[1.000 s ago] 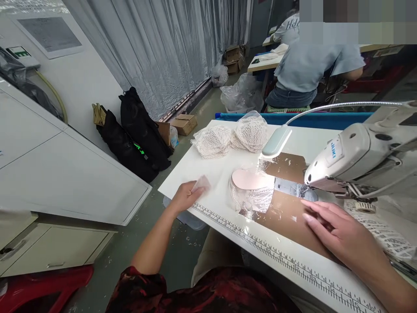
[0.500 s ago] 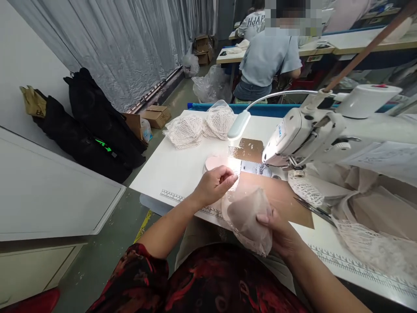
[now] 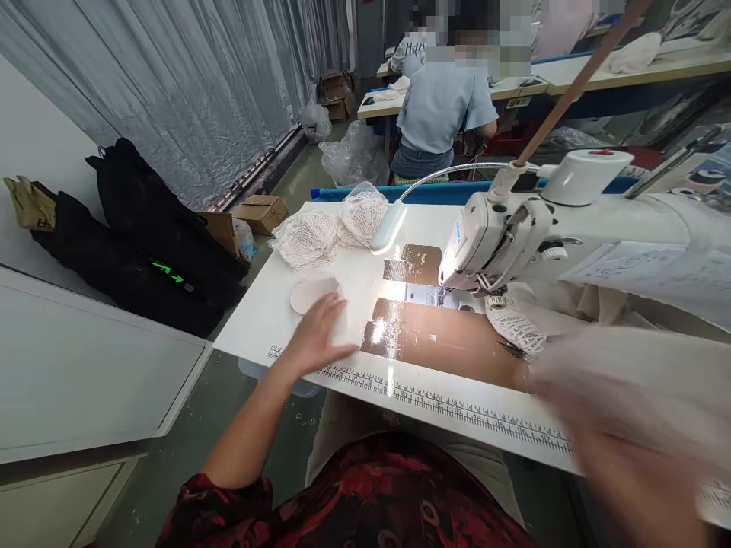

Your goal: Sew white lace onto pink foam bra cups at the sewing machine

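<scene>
My left hand lies on the white sewing table, thumb and fingers apart, over the edge of a pale pink rounded fabric piece that resembles a bra cup. Far to the right, my right hand is smeared by motion. A blurred pale sheer fabric lies against it; the fingers and their grip are unclear. Between the hands stands the sewing machine, its needle area lit above a brown covering on the table. Metal scissors show partly, left of the blurred fabric.
Two stacks of white lace pieces lie at the back left of the table. A lamp on a bendable neck hangs near them. A printed ruler runs along the front edge. Beyond, a person in a light blue shirt sits at another table.
My right hand has swung right, away from my lap, and the sheer cup piece has left the middle. My left hand has moved left and opened onto the pale piece. The view has shifted.
</scene>
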